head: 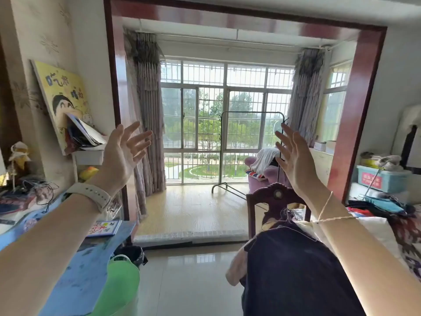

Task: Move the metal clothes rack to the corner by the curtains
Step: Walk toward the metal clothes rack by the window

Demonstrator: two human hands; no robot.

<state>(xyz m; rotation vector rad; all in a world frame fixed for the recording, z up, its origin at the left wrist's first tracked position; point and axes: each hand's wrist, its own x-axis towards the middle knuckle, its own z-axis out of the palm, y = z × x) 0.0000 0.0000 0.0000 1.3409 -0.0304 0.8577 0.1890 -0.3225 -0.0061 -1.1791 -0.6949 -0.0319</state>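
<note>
**Approach phase: rack not touched yet**

Both hands up and empty. Left hand (124,151) and right hand (293,156) are spread open, palms facing each other, gripping nothing. Watch band on the left wrist, thin string bracelet on the right.

Clothes rack (250,112) is well away, in the balcony area past the red door frame (360,110). It stands upright on the wood floor (189,208) in front of the window (205,124), toward the right side, near the right curtain (307,99). No clothes on its top bar. Its right post is partly hidden behind the right hand; side hooks barely visible.

Step, as I read it: walking toward the rack, nothing moved yet.

Next move needs:
- cross the threshold, pass left of the dark wooden chair (276,197) and the draped clothing in the foreground
- grab the frame with both hands, likely top bar or posts
- which corner is meant is unclear; the left curtain (148,110) also has one

Watch the purple sofa (257,176) beside the rack's base.
</note>
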